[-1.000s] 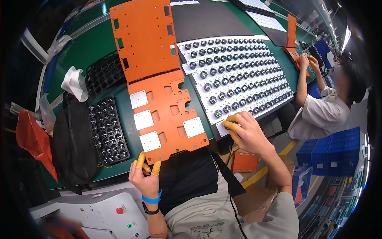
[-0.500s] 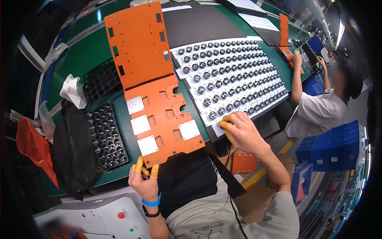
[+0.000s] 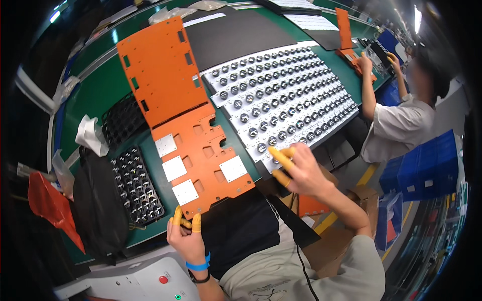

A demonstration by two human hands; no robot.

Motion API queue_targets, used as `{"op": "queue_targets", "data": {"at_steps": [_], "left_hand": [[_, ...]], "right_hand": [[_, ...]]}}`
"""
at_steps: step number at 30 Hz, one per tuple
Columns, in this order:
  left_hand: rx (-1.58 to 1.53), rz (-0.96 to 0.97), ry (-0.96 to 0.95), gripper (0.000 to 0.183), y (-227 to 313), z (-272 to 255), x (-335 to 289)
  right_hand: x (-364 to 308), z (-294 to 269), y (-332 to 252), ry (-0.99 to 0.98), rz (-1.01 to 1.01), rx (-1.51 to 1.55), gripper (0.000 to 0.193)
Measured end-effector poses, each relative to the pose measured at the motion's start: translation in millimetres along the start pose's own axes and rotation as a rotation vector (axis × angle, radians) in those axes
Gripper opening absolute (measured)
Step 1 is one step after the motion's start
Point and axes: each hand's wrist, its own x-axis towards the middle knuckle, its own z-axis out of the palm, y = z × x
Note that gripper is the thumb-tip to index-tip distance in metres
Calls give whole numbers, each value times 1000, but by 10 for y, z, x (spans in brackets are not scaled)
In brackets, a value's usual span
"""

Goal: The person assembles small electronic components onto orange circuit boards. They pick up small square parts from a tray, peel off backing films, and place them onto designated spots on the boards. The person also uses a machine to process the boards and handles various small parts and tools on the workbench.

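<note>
My right hand (image 3: 304,173), with yellow finger cots, hovers over the near corner of a white board (image 3: 266,161) covered with rows of round black lens-like parts (image 3: 273,120). Its fingers are apart, with one such part (image 3: 275,161) beneath them, partly hidden. My left hand (image 3: 187,238), also in yellow cots, has its fingers apart at the near corner of an orange hinged fixture (image 3: 205,175); nothing shows between them. Several square white plates (image 3: 233,168) with small holes lie on the fixture's lower half, while its lid (image 3: 159,70) leans back, raised.
Left of the fixture is a black tray (image 3: 138,185) of round parts, with another black tray (image 3: 120,119) behind. A black bag (image 3: 98,200) and a red bag (image 3: 50,205) lie at the left edge. At the right, a co-worker (image 3: 401,115) handles another orange fixture (image 3: 351,59).
My right hand has opened its fingers from the round black part, leaving it on the board's near corner. The whole view has shifted slightly; my left hand stays by the fixture's corner.
</note>
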Motion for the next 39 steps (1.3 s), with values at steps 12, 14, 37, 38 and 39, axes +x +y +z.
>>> {"op": "queue_targets", "data": {"at_steps": [12,14,37,38,39], "left_hand": [[-56,83,15,15,-27,38,-579],[-22,159,-131,19,-171,74,-625],[603,74,-1059,31,-1307,1596,-840],[603,86,-1063,31,-1399,1623,-845],[604,96,-1066,30,-1487,1662,-847]], "right_hand": [[-941,773,-672,47,12,456,45],[-1083,879,-789,0,20,525,40],[-1258,1393,-677,-48,1083,653,16],[-1310,1414,-656,113,1099,664,15],[-1357,1438,-616,274,1111,674,15]]}}
